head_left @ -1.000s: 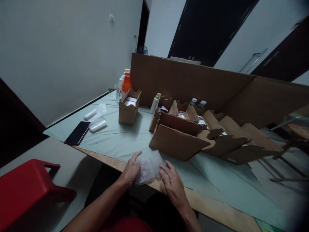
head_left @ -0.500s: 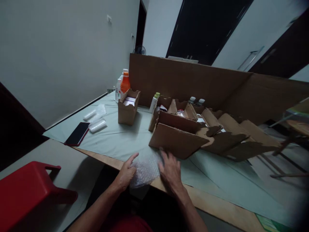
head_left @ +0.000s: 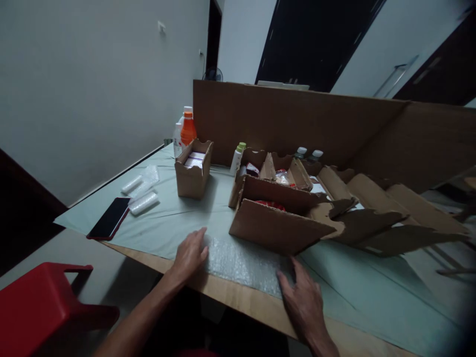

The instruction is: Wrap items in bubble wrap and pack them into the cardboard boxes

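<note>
Dim room with pale walls and dark doorways; a worktop [head_left: 174, 223] covered in pale green sheeting fills the view from the head camera, its bare wooden front edge running diagonally from lower left to lower right.

Both hands lie flat, fingers spread and palms down, gripping nothing. The left hand [head_left: 189, 254] presses the left end of a sheet of bubble wrap [head_left: 241, 260]; the right hand [head_left: 303, 302] rests at its right end, near the wooden edge. The bubble wrap lies spread flat between them, along the front of the worktop, its far edge just beside an open cardboard box [head_left: 277, 225].

Judged from this, smoothing goes best with flat palms sliding outward from the middle, with one end pinned so the sheet does not creep. The near edge of the sheet sits close to the worktop's drop-off, so pressure toward the body could push it over.

Open room is narrow: the box and its torn flaps block the far side, and flattened cardboard [head_left: 390, 223] sprawls to the right. Leftward there is bare green sheeting before a dark phone [head_left: 109, 224] and small rolls of wrap [head_left: 143, 202]. A small carton [head_left: 193, 171] and an orange bottle [head_left: 188, 130] stand farther back, against a tall cardboard wall [head_left: 297, 124]. A red stool [head_left: 40, 302] sits below left.
</note>
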Tool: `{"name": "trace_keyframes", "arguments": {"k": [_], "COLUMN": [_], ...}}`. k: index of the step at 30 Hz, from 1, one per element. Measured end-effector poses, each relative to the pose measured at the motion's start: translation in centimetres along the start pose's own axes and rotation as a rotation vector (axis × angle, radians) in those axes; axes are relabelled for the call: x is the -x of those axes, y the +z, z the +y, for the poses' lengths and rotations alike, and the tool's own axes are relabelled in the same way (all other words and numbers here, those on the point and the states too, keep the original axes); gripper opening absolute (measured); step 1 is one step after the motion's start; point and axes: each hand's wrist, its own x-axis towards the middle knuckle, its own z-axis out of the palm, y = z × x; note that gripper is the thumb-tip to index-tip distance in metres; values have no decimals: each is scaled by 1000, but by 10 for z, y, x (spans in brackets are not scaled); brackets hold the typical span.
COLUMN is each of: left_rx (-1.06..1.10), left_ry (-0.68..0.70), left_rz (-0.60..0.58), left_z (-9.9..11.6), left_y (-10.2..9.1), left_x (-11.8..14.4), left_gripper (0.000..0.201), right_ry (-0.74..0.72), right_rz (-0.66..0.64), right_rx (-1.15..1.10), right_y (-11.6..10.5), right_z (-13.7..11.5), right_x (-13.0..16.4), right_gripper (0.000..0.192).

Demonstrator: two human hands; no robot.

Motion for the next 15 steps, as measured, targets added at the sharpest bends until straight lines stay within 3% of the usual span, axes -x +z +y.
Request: {"name": "trace_keyframes", "arguments": {"k": [4,6,8,10,12,15], "left_rx": [-305,-389,-447,-529,-626,-733], "left_ry": [277,469,612,648,606,552], "left_rz": [176,134,-9,-158,-243,-236], "left_z": [6,16,24,22,11,-11], "left_y": [1,9,21,32,37,33], "left_x": [14,23,28,30,30,29], "left_gripper": [50,50,54,59,61,62], "right_ry": [-160,-292,-440,-544,-595,-604], "right_rz": [144,132,26,-142,-244,-222], "right_rx": [42,11,-26,-44,-28,54], "right_y": [0,7,21,38,50,51], "right_z": [-7,-31,-63,-90,-99,-73], "right_x": [-2,-3,-2,0,4,9], "right_gripper": [42,35,36,46,51,46]}}
